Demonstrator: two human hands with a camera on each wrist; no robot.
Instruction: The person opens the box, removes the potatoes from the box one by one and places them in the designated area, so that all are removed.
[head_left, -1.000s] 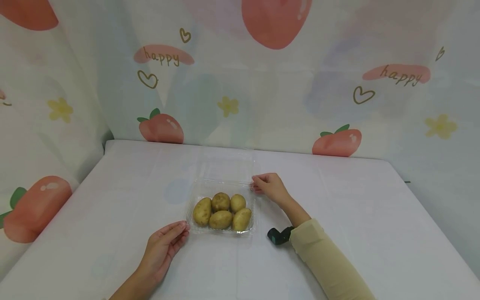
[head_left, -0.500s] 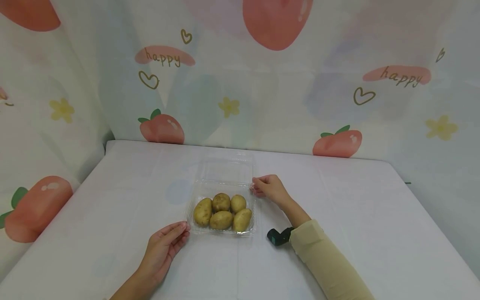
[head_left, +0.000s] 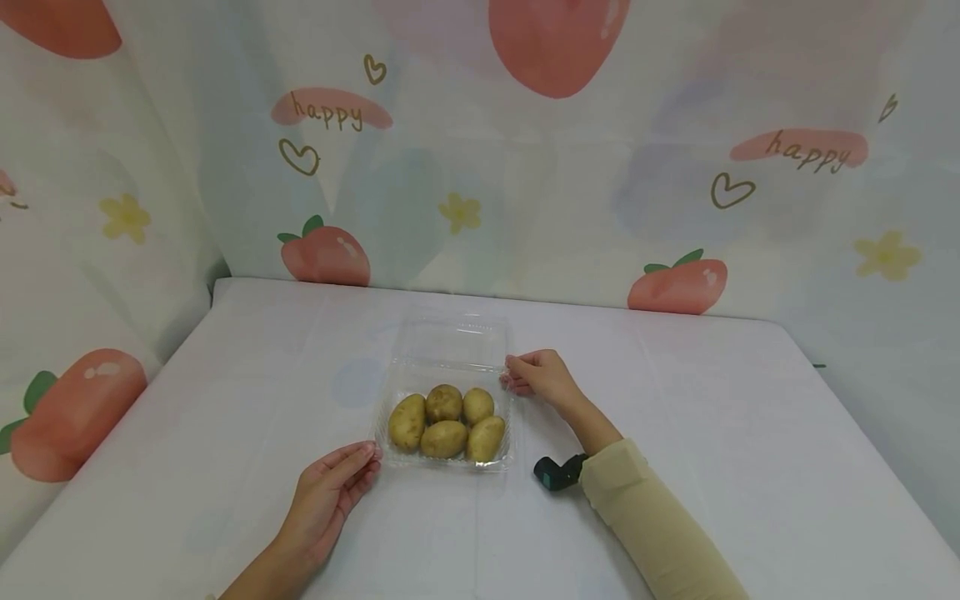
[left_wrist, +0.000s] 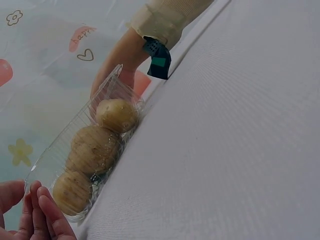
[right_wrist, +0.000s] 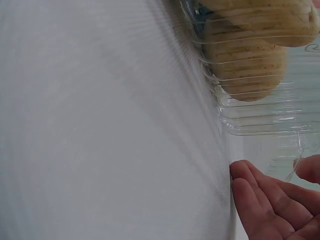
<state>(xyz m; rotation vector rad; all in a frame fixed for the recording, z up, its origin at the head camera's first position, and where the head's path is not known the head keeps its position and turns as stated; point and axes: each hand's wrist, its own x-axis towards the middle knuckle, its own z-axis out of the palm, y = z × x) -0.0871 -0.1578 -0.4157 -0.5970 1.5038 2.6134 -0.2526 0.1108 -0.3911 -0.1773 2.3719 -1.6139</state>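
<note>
A clear plastic clamshell box [head_left: 382, 417] sits on the white table with its lid [head_left: 453, 337] swung back behind it. Several potatoes [head_left: 443, 439] lie in the tray, also seen through the ribbed wall in both wrist views. My left hand [head_left: 326, 496] pinches the box's near left corner, thumb above the fingers. At the far right, by the hinge, my right hand [head_left: 543, 377] holds the plastic edge between thumb and fingers. In the right wrist view the thumb [right_wrist: 307, 168] meets the edge, with the other fingers below it.
A black wrist device [head_left: 558, 472] juts from under the right sleeve [head_left: 645, 500], close to the table. A printed cloth backdrop [head_left: 555, 183] rises behind the table [head_left: 712, 467] and along its left side.
The lid has tipped a little farther back, and its top edge looks lower. Both hands keep their places at the box, and the potatoes stay put.
</note>
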